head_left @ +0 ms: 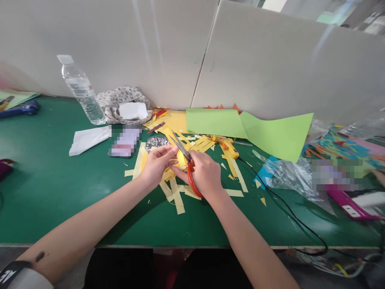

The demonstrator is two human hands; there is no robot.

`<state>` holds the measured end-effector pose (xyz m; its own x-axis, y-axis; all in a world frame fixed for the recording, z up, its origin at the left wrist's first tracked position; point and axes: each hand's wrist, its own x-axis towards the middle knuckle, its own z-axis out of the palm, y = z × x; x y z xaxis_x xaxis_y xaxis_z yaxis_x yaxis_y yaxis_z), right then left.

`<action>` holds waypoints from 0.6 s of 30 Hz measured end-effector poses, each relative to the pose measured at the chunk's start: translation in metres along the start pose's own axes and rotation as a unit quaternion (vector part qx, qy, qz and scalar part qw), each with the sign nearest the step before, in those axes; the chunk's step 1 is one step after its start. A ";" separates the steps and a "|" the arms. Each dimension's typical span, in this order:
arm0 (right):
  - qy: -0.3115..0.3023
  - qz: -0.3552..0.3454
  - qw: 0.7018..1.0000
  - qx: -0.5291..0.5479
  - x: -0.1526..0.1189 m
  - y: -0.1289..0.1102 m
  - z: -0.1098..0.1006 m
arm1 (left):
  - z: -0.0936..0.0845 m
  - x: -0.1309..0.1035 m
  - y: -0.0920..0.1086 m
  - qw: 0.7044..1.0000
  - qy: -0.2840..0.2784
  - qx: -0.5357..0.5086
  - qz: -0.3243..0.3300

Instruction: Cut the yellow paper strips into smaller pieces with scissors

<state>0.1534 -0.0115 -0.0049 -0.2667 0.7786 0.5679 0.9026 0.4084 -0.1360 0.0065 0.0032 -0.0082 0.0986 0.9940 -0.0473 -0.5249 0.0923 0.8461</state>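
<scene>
My right hand (207, 170) is closed around a pair of scissors (191, 180) with red-orange handles. The metal blades point up and away, slightly to the left. Beside them, my left hand (156, 164) pinches a piece of yellow paper (181, 158) close to the blades; its exact shape is partly hidden by my fingers. Pale yellow paper strips (177, 198) lie scattered on the table under and around both hands. Just beyond my left hand is a clear dish of small shiny pieces (156, 141).
A yellow glue gun (231, 150) with a black cord lies right of my hands. Behind are green sheets (216, 122). At left stand a water bottle (82, 94) and a patterned cloth pouch (123, 96), near a phone (126, 140). Plastic wrap (291, 176) lies right on the green table (60, 192).
</scene>
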 end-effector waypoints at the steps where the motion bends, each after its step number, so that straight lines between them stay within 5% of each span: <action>1: 0.001 0.000 1.000 0.002 0.000 0.000 0.000 | 0.000 0.000 0.000 1.000 -0.003 0.000 0.001; 18: 0.002 0.000 1.000 0.013 0.003 0.003 -0.001 | 0.002 0.000 0.004 1.000 0.021 0.016 0.008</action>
<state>0.1561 -0.0084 -0.0034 -0.2650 0.7770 0.5710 0.8933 0.4208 -0.1579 0.0064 0.0037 -0.0036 0.0544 0.9969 -0.0563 -0.4986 0.0760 0.8635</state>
